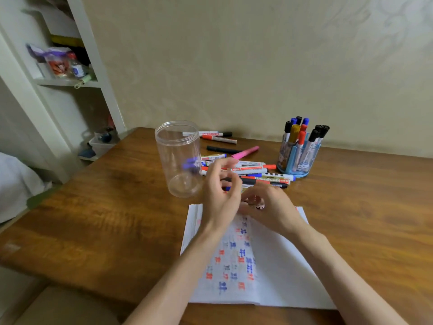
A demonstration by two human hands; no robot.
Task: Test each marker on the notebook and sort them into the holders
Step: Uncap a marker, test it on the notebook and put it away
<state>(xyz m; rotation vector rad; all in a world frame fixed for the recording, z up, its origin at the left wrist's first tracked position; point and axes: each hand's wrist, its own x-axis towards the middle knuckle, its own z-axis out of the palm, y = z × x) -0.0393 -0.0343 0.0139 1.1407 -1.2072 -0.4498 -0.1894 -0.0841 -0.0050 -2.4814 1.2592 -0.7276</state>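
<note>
Left grip point(220, 198) and right grip point(269, 207): fingers curled, contents blurred, cannot tell. Markers point(257, 171) lie just beyond both grips. Light, stiff, smooth barrels; pinch mid-barrel, clear of cap.

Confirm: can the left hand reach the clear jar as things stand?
Likely yes. The left hand is just right of the clear jar, nothing between them, and the jar has no lid. Whether its fingers hold something is too blurred to tell.
</note>
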